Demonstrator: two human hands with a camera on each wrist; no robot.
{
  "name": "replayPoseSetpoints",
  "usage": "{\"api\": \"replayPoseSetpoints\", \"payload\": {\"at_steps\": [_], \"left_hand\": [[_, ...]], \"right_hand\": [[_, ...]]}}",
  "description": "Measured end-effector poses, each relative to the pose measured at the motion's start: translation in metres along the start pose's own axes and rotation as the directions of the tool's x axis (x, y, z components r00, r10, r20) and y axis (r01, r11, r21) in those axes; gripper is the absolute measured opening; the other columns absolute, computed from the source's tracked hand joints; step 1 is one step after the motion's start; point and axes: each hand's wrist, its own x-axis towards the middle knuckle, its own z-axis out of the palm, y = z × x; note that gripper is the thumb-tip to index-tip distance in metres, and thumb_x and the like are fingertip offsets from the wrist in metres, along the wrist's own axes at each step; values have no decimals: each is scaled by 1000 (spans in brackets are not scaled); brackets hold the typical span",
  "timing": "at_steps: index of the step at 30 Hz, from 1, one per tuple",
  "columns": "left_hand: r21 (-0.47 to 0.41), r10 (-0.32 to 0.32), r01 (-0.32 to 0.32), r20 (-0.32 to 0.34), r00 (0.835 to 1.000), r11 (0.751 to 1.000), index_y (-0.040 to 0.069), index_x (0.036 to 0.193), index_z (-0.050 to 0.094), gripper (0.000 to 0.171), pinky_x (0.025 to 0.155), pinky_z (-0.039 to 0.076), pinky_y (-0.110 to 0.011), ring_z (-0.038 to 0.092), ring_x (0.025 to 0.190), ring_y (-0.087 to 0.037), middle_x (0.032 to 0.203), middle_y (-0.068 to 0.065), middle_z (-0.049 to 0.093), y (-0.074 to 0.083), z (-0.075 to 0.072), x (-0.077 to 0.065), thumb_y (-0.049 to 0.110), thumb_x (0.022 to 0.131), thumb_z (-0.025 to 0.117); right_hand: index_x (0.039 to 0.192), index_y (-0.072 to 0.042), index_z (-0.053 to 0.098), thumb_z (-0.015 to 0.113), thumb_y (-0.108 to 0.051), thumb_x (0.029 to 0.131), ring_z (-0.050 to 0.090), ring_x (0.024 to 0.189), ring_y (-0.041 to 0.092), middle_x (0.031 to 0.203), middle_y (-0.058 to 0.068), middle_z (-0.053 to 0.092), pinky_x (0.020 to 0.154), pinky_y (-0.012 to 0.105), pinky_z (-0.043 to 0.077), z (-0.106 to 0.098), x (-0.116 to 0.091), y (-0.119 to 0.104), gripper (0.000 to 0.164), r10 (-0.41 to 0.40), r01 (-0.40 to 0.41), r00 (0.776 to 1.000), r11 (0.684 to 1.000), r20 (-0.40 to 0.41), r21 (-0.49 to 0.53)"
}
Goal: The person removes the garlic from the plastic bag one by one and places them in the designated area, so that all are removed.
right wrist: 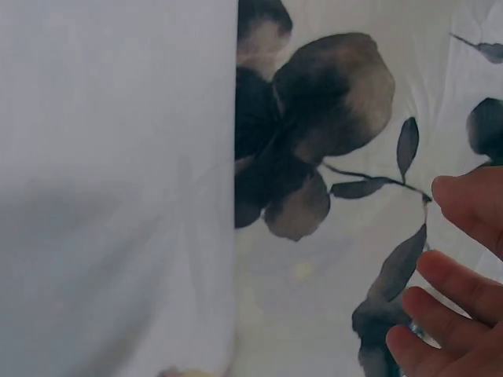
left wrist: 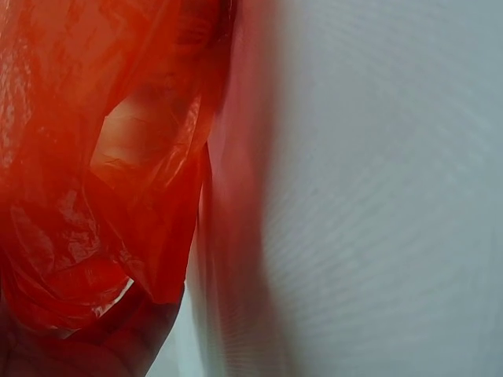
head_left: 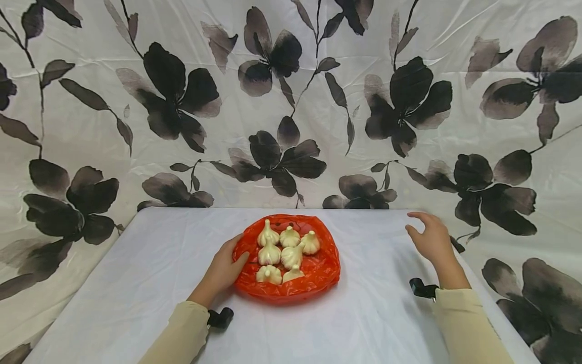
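A red plastic bag (head_left: 313, 283), its mouth spread wide, sits near the middle of the white-covered table. Several whole garlic bulbs (head_left: 269, 253) lie inside it, pale with short stems. My left hand (head_left: 226, 265) grips the bag's left rim, thumb on the inner side and fingers around the outside. In the left wrist view the crinkled bag (left wrist: 86, 118) fills the left part, with part of the left hand (left wrist: 118, 338) under its edge. Well to the right of the bag, my right hand (head_left: 429, 240) is held above the table with nothing in it, its fingers spread and slightly bent.
A white cloth (head_left: 373, 313) covers the table, whose back edge meets a hanging floral curtain (head_left: 273, 101). The right wrist view shows the table's straight edge beside the curtain (right wrist: 306, 267). Black camera mounts (head_left: 220, 318) stick out from both wrists.
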Motion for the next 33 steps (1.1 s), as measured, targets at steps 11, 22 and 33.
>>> {"api": "replayPoseSetpoints", "payload": {"at_steps": [11, 22, 33], "left_hand": [[9, 38, -38, -9, 999, 999, 10, 152, 29, 63, 111, 34, -59, 36, 139, -42, 151, -21, 36, 0, -4, 1, 26, 97, 55], [4, 63, -63, -13, 998, 998, 10, 151, 30, 61, 111, 34, -59, 37, 138, -41, 150, -21, 37, -3, -5, 2, 25, 97, 55], [-9, 58, -58, 1, 998, 998, 10, 151, 30, 62, 111, 34, -59, 37, 139, -40, 151, -20, 37, 0, -4, -1, 25, 97, 55]], "right_hand": [[135, -5, 53, 59, -20, 94, 41, 130, 47, 141, 25, 47, 102, 65, 37, 0, -4, -32, 43, -74, 72, 997, 996, 36, 50], [138, -11, 51, 60, -26, 95, 42, 132, 43, 145, 21, 45, 101, 61, 42, 7, -10, -57, 46, -163, 151, 977, 984, 136, 97], [136, -16, 53, 64, -29, 93, 50, 128, 40, 142, 13, 51, 102, 58, 45, 18, -17, -83, 46, -265, 235, 945, 958, 195, 163]]}}
